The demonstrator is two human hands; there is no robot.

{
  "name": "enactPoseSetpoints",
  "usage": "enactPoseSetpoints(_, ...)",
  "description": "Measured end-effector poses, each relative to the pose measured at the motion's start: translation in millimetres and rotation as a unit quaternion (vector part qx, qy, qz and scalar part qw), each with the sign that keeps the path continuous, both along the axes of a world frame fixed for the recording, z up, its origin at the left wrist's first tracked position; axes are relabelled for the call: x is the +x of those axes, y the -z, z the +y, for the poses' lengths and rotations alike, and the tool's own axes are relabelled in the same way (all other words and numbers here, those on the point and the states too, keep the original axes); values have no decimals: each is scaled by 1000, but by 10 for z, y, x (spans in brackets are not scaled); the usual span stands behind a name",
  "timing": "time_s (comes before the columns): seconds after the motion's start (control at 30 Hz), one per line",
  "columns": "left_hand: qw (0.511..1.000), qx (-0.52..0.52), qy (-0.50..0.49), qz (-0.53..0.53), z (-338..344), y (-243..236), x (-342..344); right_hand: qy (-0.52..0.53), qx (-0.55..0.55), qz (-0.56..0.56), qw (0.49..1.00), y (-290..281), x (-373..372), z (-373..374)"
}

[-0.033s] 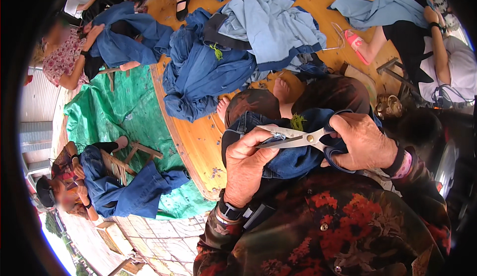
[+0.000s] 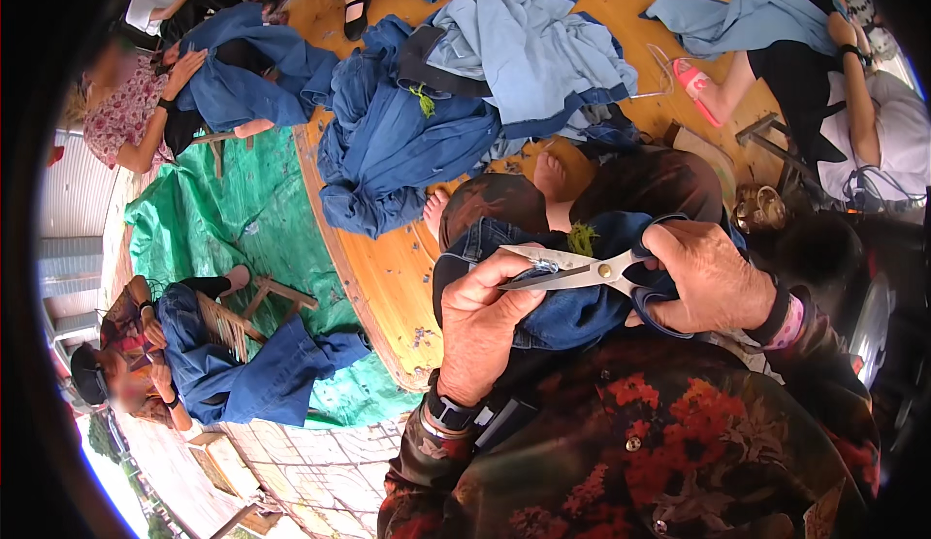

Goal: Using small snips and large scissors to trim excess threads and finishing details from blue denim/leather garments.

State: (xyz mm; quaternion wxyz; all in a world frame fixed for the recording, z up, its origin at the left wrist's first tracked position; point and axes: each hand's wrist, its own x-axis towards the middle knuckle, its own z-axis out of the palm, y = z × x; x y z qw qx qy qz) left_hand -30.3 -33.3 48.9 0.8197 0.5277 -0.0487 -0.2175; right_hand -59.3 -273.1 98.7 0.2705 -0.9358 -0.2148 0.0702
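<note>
Scissors (image 2: 605, 271) still open, hands (image 2: 706, 275) unmoved

Parted scissors (image 2: 605, 270) between the hands (image 2: 706, 275), denim pile (image 2: 407, 146) blocking ahead, passage left over wooden platform (image 2: 380, 282)

Garment pile (image 2: 407, 146) beyond the scissors (image 2: 605, 271)

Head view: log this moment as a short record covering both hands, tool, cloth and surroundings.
Right hand: holding scissors
Scissors state: open, tips pointing toward left hand
Left hand: thumb and finger close around the blade ends; what it pinches is unclear
Cloth under hands: dark blue denim
Beyond scissors: green tuft
Ahead: denim pile on wooden platform
Left: green sheet
</note>
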Motion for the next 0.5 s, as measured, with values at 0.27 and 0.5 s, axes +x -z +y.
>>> enactPoseSetpoints(0.27,1000,2,-2,16,3,17,-12,-3,0,-4,1000,36,12,21)
enactPoseSetpoints(0.5,1000,-14,6,3,-7,1,-10,-3,-17,43,999,60,-12,0)
